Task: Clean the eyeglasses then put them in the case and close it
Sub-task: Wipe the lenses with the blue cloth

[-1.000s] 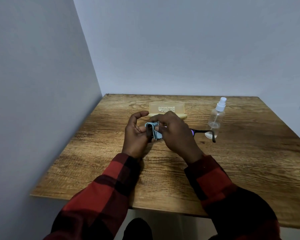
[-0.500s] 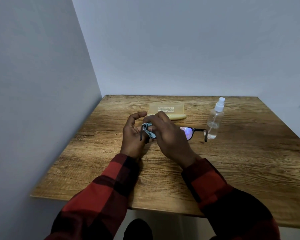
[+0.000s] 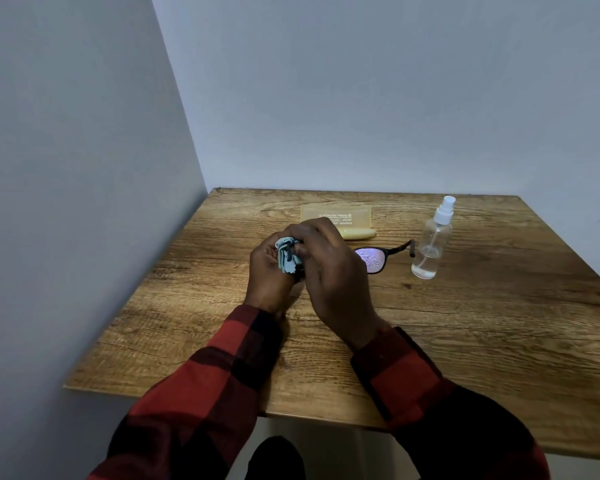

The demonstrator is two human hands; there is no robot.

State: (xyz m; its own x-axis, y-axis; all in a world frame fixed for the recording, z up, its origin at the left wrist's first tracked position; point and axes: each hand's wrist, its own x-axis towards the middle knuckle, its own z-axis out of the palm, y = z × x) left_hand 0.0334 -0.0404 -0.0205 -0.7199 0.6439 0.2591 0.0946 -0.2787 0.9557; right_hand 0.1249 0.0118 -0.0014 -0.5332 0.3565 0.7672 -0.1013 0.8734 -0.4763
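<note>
One lens of the eyeglasses (image 3: 371, 259) shows droplets, so you're mid-clean. Your left hand (image 3: 269, 271) grips the frame above the table (image 3: 499, 323); your right hand (image 3: 329, 268) pinches the blue cloth (image 3: 286, 259) on it. The yellow case (image 3: 336, 218) behind awaits them.

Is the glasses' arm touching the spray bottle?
Cannot tell. In the head view the glasses' arm tip ends right at the spray bottle's edge, with no clear gap or contact visible.

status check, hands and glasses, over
Both hands busy: left hand holds the eyeglasses, right hand rubs the blue cloth on them. Exposed lens has droplets. Yellow case open behind; spray bottle beside, nothing blocking.
</note>
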